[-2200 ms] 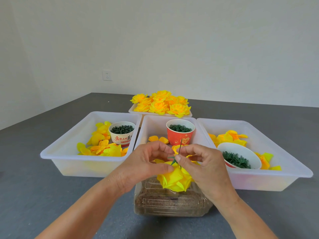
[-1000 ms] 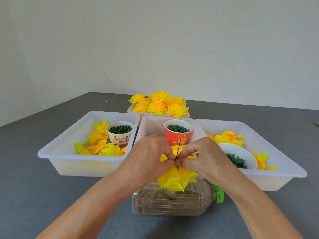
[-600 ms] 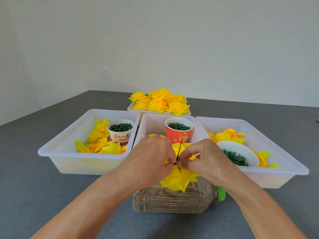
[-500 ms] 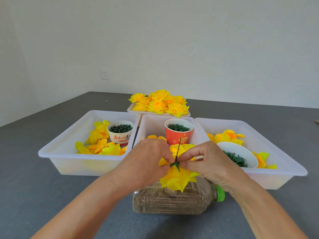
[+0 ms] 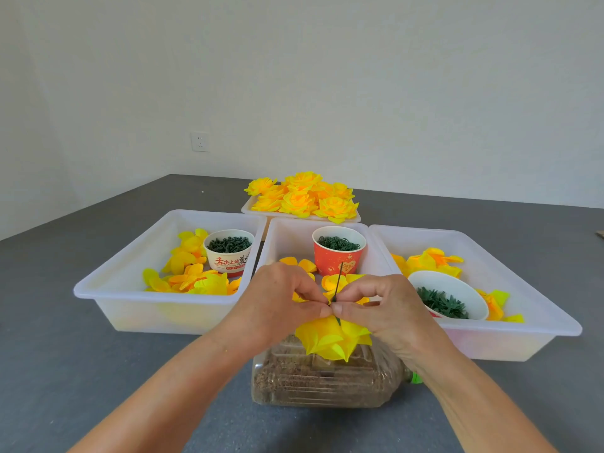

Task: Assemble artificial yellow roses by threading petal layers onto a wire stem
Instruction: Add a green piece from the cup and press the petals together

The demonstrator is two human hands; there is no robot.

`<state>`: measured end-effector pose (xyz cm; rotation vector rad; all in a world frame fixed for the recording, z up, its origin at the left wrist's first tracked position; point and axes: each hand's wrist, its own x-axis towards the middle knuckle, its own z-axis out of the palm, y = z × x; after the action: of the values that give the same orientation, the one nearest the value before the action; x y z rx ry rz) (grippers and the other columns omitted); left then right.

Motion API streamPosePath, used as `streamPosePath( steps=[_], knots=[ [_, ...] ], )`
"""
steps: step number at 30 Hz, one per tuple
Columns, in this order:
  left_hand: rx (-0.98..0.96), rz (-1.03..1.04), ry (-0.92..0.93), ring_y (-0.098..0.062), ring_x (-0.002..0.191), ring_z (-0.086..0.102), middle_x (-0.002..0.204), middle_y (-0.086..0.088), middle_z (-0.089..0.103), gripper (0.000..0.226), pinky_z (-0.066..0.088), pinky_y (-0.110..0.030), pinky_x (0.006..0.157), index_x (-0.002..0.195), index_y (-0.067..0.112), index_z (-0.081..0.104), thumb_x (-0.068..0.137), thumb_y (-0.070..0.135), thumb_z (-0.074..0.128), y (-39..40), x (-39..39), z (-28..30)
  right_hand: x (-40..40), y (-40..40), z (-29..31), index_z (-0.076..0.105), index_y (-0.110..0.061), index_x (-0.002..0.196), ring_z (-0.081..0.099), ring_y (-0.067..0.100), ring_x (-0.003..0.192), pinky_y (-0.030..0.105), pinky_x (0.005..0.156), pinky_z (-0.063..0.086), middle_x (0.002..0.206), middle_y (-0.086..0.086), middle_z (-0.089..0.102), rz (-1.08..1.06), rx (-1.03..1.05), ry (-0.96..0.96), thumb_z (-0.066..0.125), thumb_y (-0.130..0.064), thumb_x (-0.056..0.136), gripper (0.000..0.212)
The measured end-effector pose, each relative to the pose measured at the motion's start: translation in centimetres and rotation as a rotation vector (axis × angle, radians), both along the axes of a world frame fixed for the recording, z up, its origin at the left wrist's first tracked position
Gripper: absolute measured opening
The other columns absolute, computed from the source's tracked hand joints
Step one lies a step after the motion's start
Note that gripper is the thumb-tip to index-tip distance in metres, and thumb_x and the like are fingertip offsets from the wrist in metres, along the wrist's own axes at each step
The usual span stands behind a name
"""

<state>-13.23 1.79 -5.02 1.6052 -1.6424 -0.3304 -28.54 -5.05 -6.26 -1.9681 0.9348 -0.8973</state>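
Both hands pinch the thin wire stem (image 5: 336, 282) above a yellow rose (image 5: 331, 338). The left hand (image 5: 277, 305) and right hand (image 5: 379, 308) meet fingertip to fingertip.

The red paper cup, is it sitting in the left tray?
No, the red paper cup stands in the middle tray, behind the hands.

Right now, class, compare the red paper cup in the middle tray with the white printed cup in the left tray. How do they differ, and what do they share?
The red paper cup is red with a pale heart mark; the white printed cup is white with red lettering. The red paper cup stands in the middle tray, the white printed cup in the left tray beside loose yellow petals. The red paper cup holds green rings; the white printed cup's pieces look denser. Both stand upright, filled with dark green parts.
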Motion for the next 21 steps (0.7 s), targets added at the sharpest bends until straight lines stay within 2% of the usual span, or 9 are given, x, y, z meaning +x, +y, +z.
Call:
streamPosePath(
  steps=[3, 7, 10, 15, 21],
  knots=[
    [0.024, -0.021, -0.033, -0.006, 0.082, 0.06, 0.08, 0.008, 0.067, 0.007, 0.048, -0.03, 0.081, 0.072, 0.022, 0.073, 0.074, 0.017, 0.078, -0.1, 0.1, 0.2, -0.1, -0.1, -0.3, 0.067, -0.031, 0.055, 0.058, -0.001, 0.073, 0.014, 0.065, 0.041, 0.075, -0.008, 0.067, 0.023, -0.053, -0.029, 0.082, -0.016, 0.068, 0.025],
    [0.019, -0.077, -0.174, -0.009, 0.082, 0.056, 0.078, 0.011, 0.062, 0.003, 0.045, -0.032, 0.081, 0.075, 0.018, 0.075, 0.074, 0.017, 0.078, -0.3, 0.1, 0.8, -0.1, -0.1, -0.6, 0.064, -0.036, 0.056, 0.056, -0.003, 0.088, 0.016, 0.078, 0.042, 0.083, -0.009, 0.066, 0.031, -0.19, 0.02, 0.081, -0.02, 0.069, 0.027],
    [0.006, -0.108, -0.233, -0.006, 0.079, 0.055, 0.076, 0.014, 0.059, 0.002, 0.045, -0.03, 0.078, 0.074, 0.018, 0.075, 0.075, 0.017, 0.077, -0.5, 0.2, 0.8, -0.1, -0.2, -1.0, 0.067, -0.027, 0.058, 0.056, 0.002, 0.089, 0.023, 0.081, 0.044, 0.079, -0.007, 0.067, 0.077, -0.185, -0.012, 0.08, -0.018, 0.07, 0.019],
    [0.003, -0.134, -0.185, 0.02, 0.075, 0.048, 0.074, 0.019, 0.055, 0.004, 0.033, -0.006, 0.072, 0.076, 0.013, 0.074, 0.075, 0.015, 0.078, -0.6, 0.4, 0.2, -0.3, -0.4, -1.7, 0.067, -0.019, 0.061, 0.056, 0.008, 0.09, 0.03, 0.083, 0.045, 0.077, -0.005, 0.066, 0.116, -0.169, -0.055, 0.079, -0.012, 0.072, 0.017],
    [0.009, -0.14, -0.156, 0.021, 0.076, 0.048, 0.073, 0.019, 0.055, 0.004, 0.031, -0.002, 0.07, 0.074, 0.012, 0.073, 0.074, 0.012, 0.077, -0.8, 0.5, 0.1, -0.2, -0.5, -2.3, 0.066, -0.017, 0.063, 0.057, 0.012, 0.087, 0.028, 0.08, 0.045, 0.076, -0.006, 0.065, 0.137, -0.188, -0.1, 0.077, -0.011, 0.073, 0.017]
  ],
)
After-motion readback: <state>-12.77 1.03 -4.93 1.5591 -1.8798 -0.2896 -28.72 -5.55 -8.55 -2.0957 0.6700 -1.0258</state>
